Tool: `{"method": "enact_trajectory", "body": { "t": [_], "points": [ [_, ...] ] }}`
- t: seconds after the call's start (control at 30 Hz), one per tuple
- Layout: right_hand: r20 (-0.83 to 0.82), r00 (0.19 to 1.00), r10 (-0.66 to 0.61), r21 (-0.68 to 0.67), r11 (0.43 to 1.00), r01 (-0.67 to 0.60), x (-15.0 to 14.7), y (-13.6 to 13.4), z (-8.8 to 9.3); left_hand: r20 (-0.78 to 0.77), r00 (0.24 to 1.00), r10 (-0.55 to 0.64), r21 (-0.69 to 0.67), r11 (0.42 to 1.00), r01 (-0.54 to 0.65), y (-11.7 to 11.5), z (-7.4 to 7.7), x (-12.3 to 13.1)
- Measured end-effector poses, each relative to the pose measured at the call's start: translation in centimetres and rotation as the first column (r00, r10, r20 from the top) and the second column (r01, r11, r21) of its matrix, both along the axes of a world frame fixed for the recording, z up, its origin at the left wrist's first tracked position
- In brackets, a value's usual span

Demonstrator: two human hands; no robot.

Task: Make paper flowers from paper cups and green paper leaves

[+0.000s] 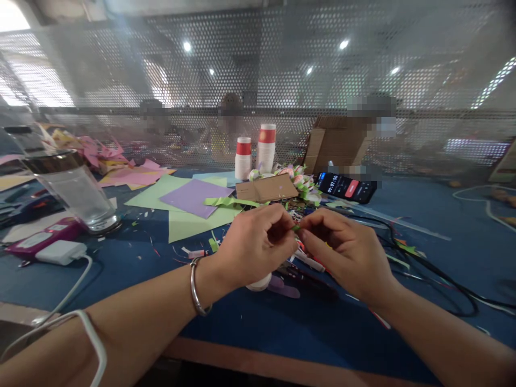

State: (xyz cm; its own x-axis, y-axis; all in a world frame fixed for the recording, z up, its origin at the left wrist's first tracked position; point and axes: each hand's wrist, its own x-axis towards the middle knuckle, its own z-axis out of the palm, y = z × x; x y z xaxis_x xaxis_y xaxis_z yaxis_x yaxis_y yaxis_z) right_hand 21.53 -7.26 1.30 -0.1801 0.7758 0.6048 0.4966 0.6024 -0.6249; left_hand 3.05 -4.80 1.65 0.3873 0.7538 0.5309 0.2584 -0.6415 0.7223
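My left hand (258,244) and my right hand (342,250) meet fingertip to fingertip above the middle of the blue table. Both are closed in a pinch on a small green paper piece (296,228), mostly hidden by the fingers. A longer strip of light green paper (231,202) lies just beyond my left hand. Beneath the hands are paper scraps, a purple-handled tool (284,287) and a white round thing (260,282), partly covered by my left hand. Behind them lies a brown cardboard piece (266,188) against a heap of green and white paper curls (302,180).
Two stacks of paper cups (266,148) stand at the back beside a cardboard box (334,142). A phone (345,187) shows a running timer. Left are coloured sheets (195,196), a glass bottle (76,188) and a power strip (44,239). Black cables (435,271) cross the right side.
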Motion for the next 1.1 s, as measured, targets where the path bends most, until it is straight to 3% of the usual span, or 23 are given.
{"method": "enact_trajectory", "body": {
  "t": [0.07,0.17,0.23,0.37,0.57,0.93,1.1],
  "points": [
    [-0.017,1.000,-0.015,0.010,1.000,0.015,0.1,-0.1,0.0,0.161,0.984,-0.074,-0.200,0.974,0.106,0.2,0.0,0.2],
    [-0.042,0.999,-0.021,0.025,0.999,0.022,0.2,-0.2,0.0,0.414,0.900,-0.135,-0.430,0.843,0.324,0.3,0.0,0.5],
    [-0.043,0.999,-0.028,0.037,0.999,0.030,0.2,-0.2,0.0,0.495,0.861,-0.117,-0.494,0.777,0.389,0.3,0.0,0.6],
    [-0.036,0.998,-0.043,0.045,0.998,0.045,0.1,-0.2,0.0,0.571,0.815,-0.102,-0.516,0.727,0.453,0.4,-0.1,0.7],
    [-0.044,0.998,-0.047,0.036,0.998,0.049,0.1,-0.4,0.0,0.601,0.790,-0.122,-0.498,0.716,0.489,0.6,-0.3,0.7],
    [-0.022,0.998,-0.058,-0.042,0.997,0.057,0.5,0.0,-0.3,0.464,0.865,-0.191,-0.420,0.812,0.405,1.3,-0.6,0.4],
    [-0.060,0.997,-0.045,-0.077,0.996,0.041,0.4,-0.1,-0.2,0.543,0.829,-0.132,-0.476,0.764,0.435,1.0,-0.5,0.6]
  ]
}}
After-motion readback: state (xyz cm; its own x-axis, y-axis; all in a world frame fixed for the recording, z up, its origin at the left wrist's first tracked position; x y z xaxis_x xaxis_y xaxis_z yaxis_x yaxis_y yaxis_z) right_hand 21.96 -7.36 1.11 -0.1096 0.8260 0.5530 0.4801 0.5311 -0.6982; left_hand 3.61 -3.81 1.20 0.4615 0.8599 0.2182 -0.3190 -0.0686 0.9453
